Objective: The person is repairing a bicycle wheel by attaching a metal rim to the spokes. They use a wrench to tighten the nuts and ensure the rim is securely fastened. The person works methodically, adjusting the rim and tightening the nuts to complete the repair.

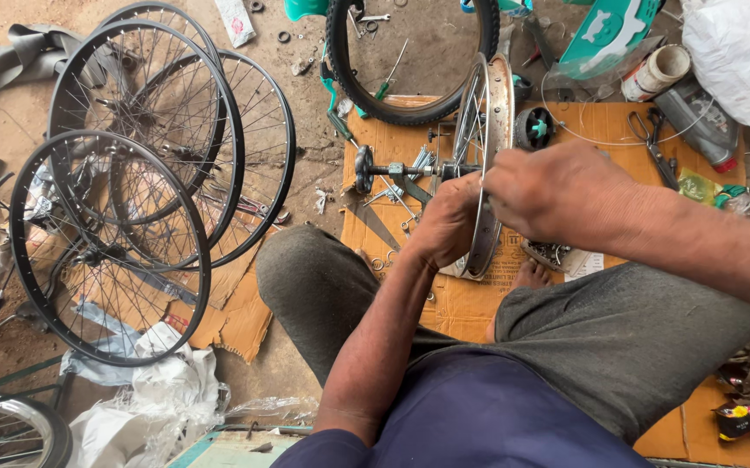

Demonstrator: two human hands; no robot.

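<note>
Sitting cross-legged on flattened cardboard (pixel 470 303), a person works on a silver bicycle rim (pixel 489 130) that stands upright on edge between the knees. The rim's lower edge rests on the cardboard, near a bare foot (pixel 531 276). An axle with a black knob (pixel 364 167) sticks out from the hub toward the left.

Left hand (pixel 448 224): fingers curled around the near side of the rim, gripping it. Right hand (pixel 557 192): closed, fingertips pinched together at the rim's edge beside the spokes; whatever they pinch is too small to make out.

Containers: a small pile of metal nipples or nuts (pixel 551 253) lies just right of the rim, partly under the right wrist; I cannot tell whether it sits in a tray or loose. A grey bottle with a red cap (pixel 702 126) lies on its side at the upper right, contents not visible. A roll of tape (pixel 656 71) lies beside it.

Surroundings: three black spoked wheels (pixel 110 247) lie overlapping on the dirt floor to the left. A black tyre (pixel 409 52) stands behind the rim. Scissors (pixel 656 139) lie on the cardboard at right, and white plastic bags (pixel 154 390) are crumpled at lower left.
</note>
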